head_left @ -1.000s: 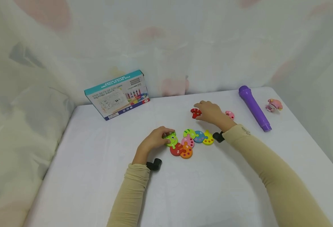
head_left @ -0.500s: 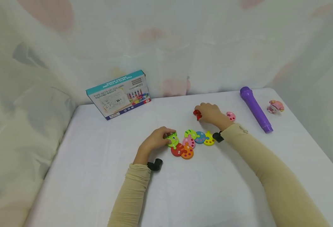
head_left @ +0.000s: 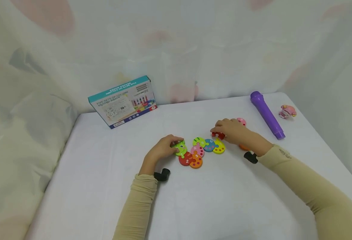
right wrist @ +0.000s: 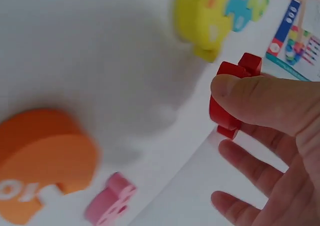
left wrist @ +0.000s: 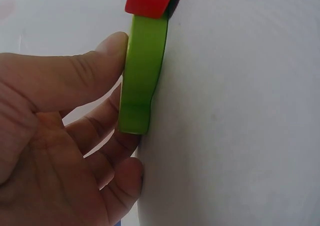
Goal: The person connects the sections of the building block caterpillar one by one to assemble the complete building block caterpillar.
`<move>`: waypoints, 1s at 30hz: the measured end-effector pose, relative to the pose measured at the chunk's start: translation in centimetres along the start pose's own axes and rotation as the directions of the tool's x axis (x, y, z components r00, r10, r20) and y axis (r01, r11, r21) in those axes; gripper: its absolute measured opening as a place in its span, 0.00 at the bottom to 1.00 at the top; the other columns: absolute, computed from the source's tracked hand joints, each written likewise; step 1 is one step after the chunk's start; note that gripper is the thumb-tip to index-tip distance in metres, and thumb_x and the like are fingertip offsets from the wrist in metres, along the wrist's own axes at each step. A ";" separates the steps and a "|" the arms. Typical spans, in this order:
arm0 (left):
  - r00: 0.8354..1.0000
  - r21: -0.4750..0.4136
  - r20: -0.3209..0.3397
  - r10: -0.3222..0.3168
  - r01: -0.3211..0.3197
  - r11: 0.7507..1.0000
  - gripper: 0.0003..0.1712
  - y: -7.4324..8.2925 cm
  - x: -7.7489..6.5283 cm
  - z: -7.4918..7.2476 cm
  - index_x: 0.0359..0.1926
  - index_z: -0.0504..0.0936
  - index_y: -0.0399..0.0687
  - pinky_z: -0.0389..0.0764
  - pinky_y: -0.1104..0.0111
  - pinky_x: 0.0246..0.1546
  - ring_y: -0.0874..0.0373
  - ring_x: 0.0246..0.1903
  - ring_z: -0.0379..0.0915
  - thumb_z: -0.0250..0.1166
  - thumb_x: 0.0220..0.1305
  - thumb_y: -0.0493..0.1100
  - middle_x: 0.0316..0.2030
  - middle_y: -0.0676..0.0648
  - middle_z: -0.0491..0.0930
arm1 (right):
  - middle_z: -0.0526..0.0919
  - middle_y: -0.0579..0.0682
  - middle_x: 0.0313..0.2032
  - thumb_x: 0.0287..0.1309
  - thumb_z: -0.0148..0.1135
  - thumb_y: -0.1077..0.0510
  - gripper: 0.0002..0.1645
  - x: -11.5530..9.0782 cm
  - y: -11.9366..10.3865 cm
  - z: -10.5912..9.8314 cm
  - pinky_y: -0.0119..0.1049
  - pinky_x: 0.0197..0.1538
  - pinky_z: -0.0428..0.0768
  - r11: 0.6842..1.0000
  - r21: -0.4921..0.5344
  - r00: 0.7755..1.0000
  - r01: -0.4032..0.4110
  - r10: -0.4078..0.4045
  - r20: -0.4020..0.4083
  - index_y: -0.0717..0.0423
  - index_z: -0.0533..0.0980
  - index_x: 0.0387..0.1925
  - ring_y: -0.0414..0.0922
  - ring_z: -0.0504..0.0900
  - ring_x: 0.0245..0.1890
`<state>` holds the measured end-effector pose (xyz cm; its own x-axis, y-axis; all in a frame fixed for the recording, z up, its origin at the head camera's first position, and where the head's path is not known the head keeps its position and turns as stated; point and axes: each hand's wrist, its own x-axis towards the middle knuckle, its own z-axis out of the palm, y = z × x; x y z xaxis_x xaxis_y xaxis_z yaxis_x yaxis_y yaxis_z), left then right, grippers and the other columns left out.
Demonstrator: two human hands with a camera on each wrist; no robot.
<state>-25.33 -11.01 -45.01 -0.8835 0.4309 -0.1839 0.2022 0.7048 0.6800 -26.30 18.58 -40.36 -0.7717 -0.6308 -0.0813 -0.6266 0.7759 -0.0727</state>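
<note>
A caterpillar puzzle lies on the white table, its joined number pieces running from a red 2 (head_left: 185,159) up to a yellow piece (head_left: 219,146). My left hand (head_left: 162,147) holds the green caterpillar head (head_left: 182,150) at the row's left end, thumb on its face and fingers around its edge. Between thumb and fingers, my right hand (head_left: 234,131) pinches a red puzzle piece (right wrist: 225,100) just beyond the yellow end; its knob and the thumb's grip show in the right wrist view. A loose orange piece (right wrist: 50,156) and a pink piece (right wrist: 112,201) lie near that hand.
A toy box (head_left: 122,103) with a teal top edge stands at the back left. To the right lie a purple toy microphone (head_left: 267,115) and a small pink toy (head_left: 287,111). Patterned cloth hangs behind the table.
My right hand has turned the red piece and brought it right and nearer to me, close to the yellow piece. The orange piece now shows beneath the wrist. My left hand stays put.
</note>
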 end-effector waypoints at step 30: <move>1.000 -0.005 0.006 0.009 -0.009 1.000 0.25 -0.1 0.0 -0.2 0.56 0.77 0.54 0.70 0.63 0.45 0.55 0.40 0.66 0.65 0.56 0.37 0.42 0.49 0.73 | 0.68 0.56 0.60 0.51 0.65 0.64 0.37 -2.0 1.9 1.0 0.56 0.58 0.64 0.993 0.105 0.999 -0.052 0.053 -0.006 0.51 0.65 0.63 0.57 0.63 0.61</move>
<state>-25.45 -11.20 -44.97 -0.8793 0.4402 -0.1819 0.2078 0.6982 0.6851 -25.85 21.34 -41.34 -0.8046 -0.5886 -0.0788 -0.5706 0.8030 -0.1720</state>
